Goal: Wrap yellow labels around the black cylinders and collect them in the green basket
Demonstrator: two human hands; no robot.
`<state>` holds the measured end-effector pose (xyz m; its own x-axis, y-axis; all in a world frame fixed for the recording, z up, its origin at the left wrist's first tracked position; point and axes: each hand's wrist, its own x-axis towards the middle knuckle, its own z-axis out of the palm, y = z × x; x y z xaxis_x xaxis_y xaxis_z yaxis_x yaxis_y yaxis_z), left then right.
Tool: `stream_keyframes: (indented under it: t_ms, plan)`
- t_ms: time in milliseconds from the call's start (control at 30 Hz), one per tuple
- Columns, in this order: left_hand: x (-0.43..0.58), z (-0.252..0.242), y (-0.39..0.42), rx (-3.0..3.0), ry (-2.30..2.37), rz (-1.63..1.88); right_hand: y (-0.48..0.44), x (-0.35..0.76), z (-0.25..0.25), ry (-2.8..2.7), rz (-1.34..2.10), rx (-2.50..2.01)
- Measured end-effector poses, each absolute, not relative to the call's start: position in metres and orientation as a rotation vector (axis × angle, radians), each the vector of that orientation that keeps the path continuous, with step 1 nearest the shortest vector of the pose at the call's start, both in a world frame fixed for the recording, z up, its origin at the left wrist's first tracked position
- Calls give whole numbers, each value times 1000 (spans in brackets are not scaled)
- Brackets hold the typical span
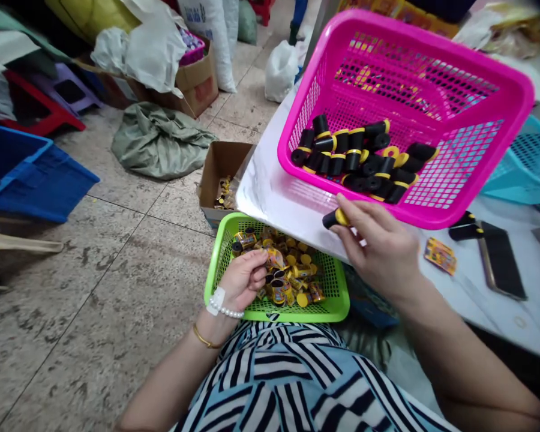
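Note:
My right hand (380,249) pinches a small black cylinder with a yellow end (330,220) between thumb and fingers, just below the near rim of the pink basket (468,217). Several similar black-and-yellow cylinders (353,159) lie heaped in that basket, which stands tilted on the white table. Over the green basket (344,303) on my lap, my left hand (245,279) has its fingertips closed on a printed yellow-orange wrapper (275,258). Beneath it, the green basket holds many pieces with printed yellow wraps, yellow discs and black parts (297,273).
On the white table (270,192) to the right lie a phone (501,261), a printed packet (440,256) and black cylinders (465,228). Behind them is a light-blue basket (526,162). An open cardboard box (227,153) and a blue crate (40,174) stand on the floor.

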<state>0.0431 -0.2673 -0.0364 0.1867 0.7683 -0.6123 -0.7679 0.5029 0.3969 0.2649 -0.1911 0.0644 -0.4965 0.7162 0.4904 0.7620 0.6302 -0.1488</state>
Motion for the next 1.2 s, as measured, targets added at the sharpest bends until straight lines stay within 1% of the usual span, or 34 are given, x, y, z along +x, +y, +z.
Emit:
stream_keyframes:
  t_ms: [133,233,300,367,500,533,567,633,733,867,967,1100,1200]
  plan:
    - [50,-31,-262,-57,865,1124,-191,271,16,-2351,-189,-1184]
    - [53,-27,-258,-93,862,1160,-187,273,9,-2328,-183,-1204]
    - [55,-26,-255,-98,865,1175,-187,273,15,-2289,-58,-1183]
    - [57,-27,-252,-101,878,1178,-189,272,23,-2192,214,-1175]
    - [62,-26,-249,-95,864,1160,-203,264,30,-1777,1081,-1184]
    - [62,-25,-249,-89,849,1157,-207,260,30,-1674,1255,-1162]
    - [63,-23,-250,-83,833,1153,-210,256,30,-1596,1379,-1140]
    - [64,-19,-253,-74,802,1143,-215,249,31,-1508,1485,-1127]
    - [64,-11,-256,-73,755,1137,-219,241,35,-1503,1483,-1148]
    - [64,-8,-259,-96,722,1159,-223,238,37,-1553,1365,-1178]
    - [64,-10,-261,-111,717,1170,-228,240,33,-1659,1192,-1204]
    - [66,-12,-261,-122,729,1159,-234,240,30,-1905,857,-1217]
    - [67,-12,-262,-80,745,1157,-236,238,28,-1996,798,-1157]
